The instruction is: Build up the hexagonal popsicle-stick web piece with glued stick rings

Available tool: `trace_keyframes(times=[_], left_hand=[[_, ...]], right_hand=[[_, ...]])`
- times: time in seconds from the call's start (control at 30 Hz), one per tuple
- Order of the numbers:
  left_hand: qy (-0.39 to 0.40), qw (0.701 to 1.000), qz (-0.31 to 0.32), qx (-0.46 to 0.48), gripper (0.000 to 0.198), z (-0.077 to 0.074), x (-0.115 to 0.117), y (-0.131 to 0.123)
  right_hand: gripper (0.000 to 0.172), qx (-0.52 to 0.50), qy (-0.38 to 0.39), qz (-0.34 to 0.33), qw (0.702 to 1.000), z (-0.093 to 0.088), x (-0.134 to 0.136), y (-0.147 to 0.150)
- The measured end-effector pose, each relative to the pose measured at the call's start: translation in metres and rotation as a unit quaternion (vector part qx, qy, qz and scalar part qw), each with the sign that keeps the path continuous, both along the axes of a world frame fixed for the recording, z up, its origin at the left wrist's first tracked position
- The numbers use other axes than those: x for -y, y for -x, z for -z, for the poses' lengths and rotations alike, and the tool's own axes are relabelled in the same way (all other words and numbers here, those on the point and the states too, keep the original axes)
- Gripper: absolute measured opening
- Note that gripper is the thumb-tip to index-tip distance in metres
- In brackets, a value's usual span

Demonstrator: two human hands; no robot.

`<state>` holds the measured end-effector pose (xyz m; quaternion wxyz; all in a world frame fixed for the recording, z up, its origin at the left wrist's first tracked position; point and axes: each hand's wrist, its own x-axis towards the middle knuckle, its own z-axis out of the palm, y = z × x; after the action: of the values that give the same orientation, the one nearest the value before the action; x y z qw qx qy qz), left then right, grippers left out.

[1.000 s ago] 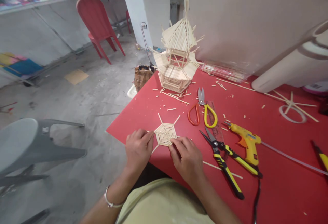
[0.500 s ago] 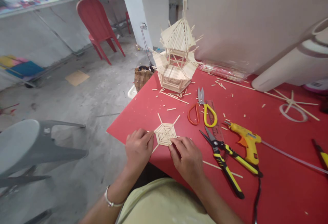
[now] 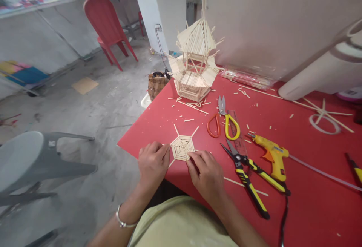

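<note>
A hexagonal web of thin wooden sticks [image 3: 183, 148], with stick ends poking out past its rim, lies flat on the red tabletop [image 3: 152, 126] near the front edge. My left hand [image 3: 154, 160] is closed at its left side, fingers curled around a spoke there. On the lower right side, my right hand [image 3: 206, 167] pinches the frame's edge between thumb and fingertips. The gripped stick ends are mostly hidden by my fingers. Pruning shears [image 3: 243, 164] lie to the right of my right hand, with scissors [image 3: 222, 120] beyond them.
A tiered stick pagoda [image 3: 195, 58] stands at the table's far corner. To the right lie a yellow glue gun [image 3: 273, 154], a ruler [image 3: 237, 137] and a star of sticks [image 3: 322, 112]. A large pale roll [image 3: 316, 73] leans by the wall. A grey stool [image 3: 25, 160] stands left.
</note>
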<state>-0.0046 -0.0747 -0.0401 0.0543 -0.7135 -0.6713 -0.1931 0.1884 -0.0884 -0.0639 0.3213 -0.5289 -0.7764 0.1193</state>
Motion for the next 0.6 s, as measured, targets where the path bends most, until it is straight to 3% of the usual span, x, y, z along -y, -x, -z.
trace_keyframes(times=[0.6], left_hand=[[0.001,1.0,0.004,-0.005,0.024,0.0006,-0.0019,-0.0021]], right_hand=[[0.021,-0.005,0.0,0.0,1.0,-0.0021,0.0001,-0.0002]])
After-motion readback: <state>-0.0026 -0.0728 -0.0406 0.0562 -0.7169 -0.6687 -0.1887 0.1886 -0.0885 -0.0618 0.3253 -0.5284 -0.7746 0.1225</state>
